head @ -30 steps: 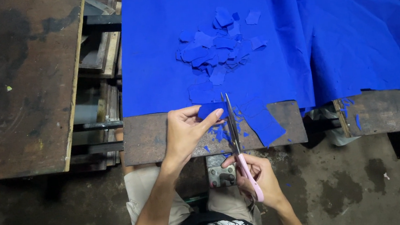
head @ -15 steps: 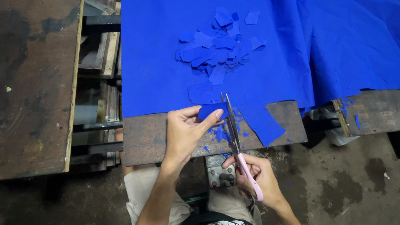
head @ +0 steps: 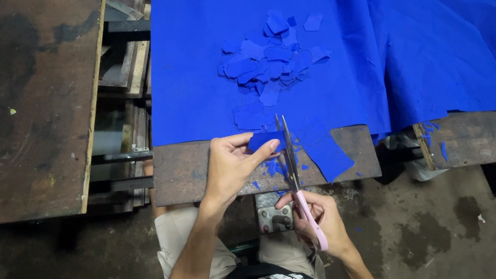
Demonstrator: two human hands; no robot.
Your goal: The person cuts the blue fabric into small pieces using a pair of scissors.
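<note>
My left hand [head: 229, 168] pinches a small blue fabric piece [head: 263, 140] at the near edge of a large blue cloth [head: 205, 71]. My right hand [head: 322, 220] grips pink-handled scissors [head: 295, 177], whose blades point away from me and lie against the held piece. A pile of cut blue scraps [head: 270, 58] lies on the cloth further out. A loose blue strip [head: 328, 153] hangs over the bench's near edge to the right of the blades.
The cloth covers a worn wooden bench [head: 184, 173]. A dark rusty metal table [head: 20, 101] stands to the left, with a gap of metal frames [head: 124, 78] between. A second blue sheet [head: 451, 41] spreads right. Stained concrete floor [head: 438, 230] lies below.
The scissors and both hands have barely shifted; the left fingers stay pinched on the blue piece at the blades.
</note>
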